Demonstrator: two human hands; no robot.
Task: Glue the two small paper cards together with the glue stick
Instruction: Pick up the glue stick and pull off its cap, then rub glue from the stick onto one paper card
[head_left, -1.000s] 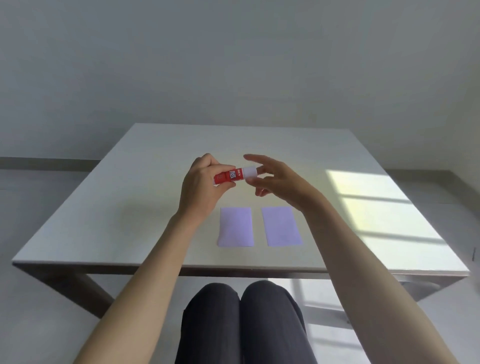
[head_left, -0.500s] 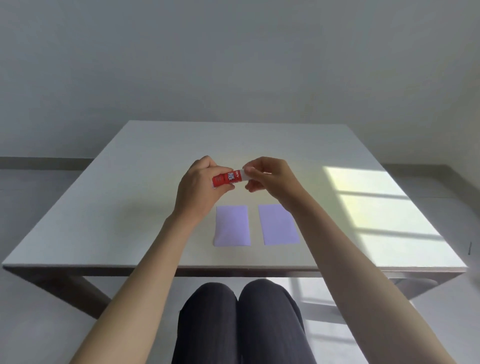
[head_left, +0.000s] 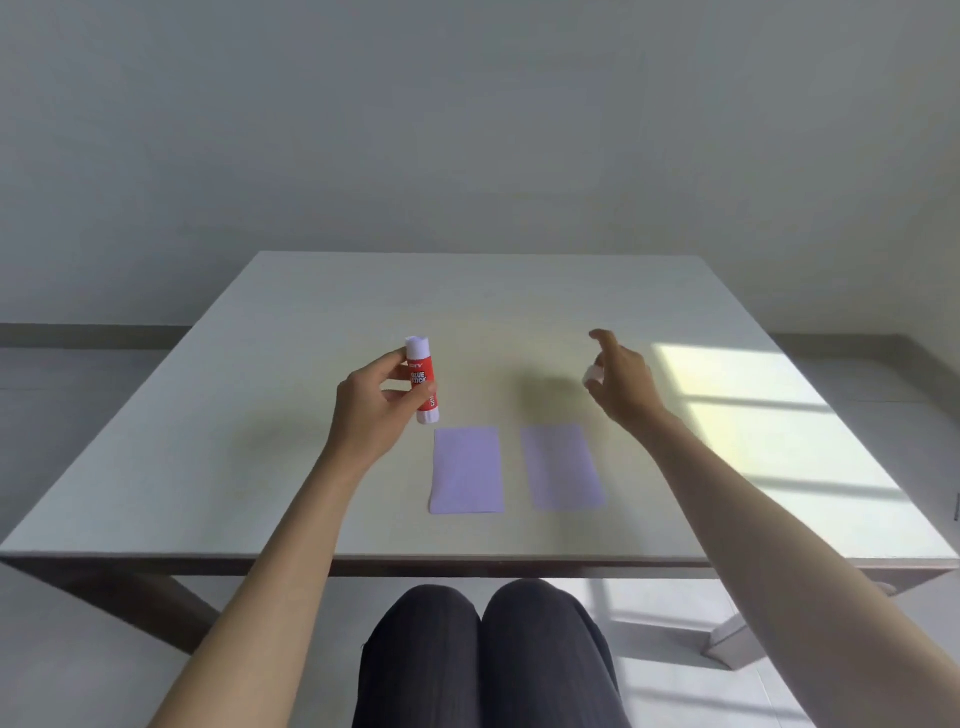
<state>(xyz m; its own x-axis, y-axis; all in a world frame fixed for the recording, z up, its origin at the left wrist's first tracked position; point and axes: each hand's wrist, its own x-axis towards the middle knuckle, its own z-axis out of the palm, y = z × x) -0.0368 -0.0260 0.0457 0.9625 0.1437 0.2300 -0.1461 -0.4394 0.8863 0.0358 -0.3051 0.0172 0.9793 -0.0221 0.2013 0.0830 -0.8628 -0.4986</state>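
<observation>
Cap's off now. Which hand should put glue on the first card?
Left. The left hand holds the uncapped glue stick beside the left card. The right hand is off to the right, holding the cap.

The right hand (head_left: 621, 387) hides most of the white cap (head_left: 591, 373) behind its fingers (head_left: 602, 340); left fingers (head_left: 410, 393) cover part of the glue stick (head_left: 422, 378) label
</observation>
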